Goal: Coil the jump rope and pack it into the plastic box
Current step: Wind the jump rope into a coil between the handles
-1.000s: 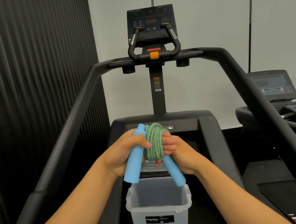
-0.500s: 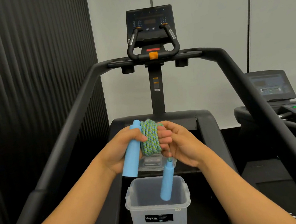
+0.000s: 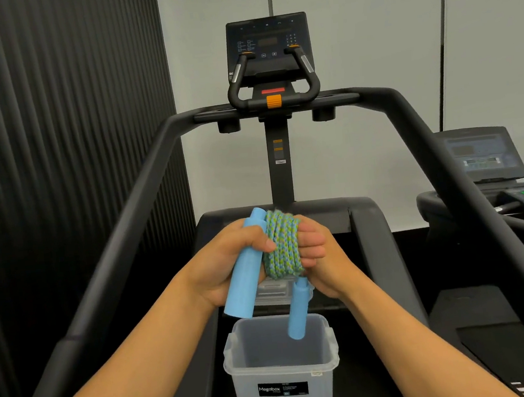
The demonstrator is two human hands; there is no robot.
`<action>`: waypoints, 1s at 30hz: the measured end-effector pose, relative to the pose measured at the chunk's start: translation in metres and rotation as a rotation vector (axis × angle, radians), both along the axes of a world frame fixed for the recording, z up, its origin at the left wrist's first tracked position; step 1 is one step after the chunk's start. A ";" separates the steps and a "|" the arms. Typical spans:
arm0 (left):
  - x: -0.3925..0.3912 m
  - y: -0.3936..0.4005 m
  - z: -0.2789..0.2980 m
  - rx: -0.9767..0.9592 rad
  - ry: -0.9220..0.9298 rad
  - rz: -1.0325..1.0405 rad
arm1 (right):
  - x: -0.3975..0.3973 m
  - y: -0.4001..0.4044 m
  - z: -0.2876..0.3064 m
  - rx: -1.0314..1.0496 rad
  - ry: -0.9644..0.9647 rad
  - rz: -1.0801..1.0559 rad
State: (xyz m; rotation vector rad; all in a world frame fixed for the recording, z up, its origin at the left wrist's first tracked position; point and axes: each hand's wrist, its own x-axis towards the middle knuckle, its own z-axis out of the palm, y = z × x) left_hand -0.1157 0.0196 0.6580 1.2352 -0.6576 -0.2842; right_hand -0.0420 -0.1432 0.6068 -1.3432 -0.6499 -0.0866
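A gym corner with a ribbed black wall panel at 9 o'clock and pale grey wall behind holds a black treadmill, its console at 12 o'clock and its side rails sloping down toward both lower corners. A second machine's display sits at 3 o'clock. Above the treadmill deck, both hands meet at the centre of the view. The left hand is clenched around one light blue foam handle, which tilts from upper right to lower left. The right hand has its fingers curled tight against the green-and-blue braided jump rope, wound into a thick bundle between the two hands. The second blue handle hangs below the bundle (its tip appears just over the box's open mouth). The translucent plastic box, with a black label, stands at 6 o'clock, and its clear lid lies just beyond it.
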 end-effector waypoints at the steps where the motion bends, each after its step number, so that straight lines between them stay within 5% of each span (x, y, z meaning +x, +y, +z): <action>1: -0.002 0.000 0.001 -0.004 -0.004 -0.009 | 0.001 0.001 -0.002 -0.010 0.012 0.014; 6: -0.001 0.000 0.003 0.008 -0.016 0.013 | -0.003 0.002 0.002 0.144 0.068 0.177; 18: 0.021 0.005 0.005 -0.055 0.007 0.043 | -0.026 0.010 -0.016 -0.295 -0.031 0.027; 23: 0.035 0.007 -0.004 -0.060 0.018 0.125 | -0.039 0.003 -0.010 -0.688 -0.248 -0.146; 30: 0.042 0.008 -0.008 0.036 -0.049 0.250 | -0.058 -0.008 0.012 -0.909 -0.329 -0.143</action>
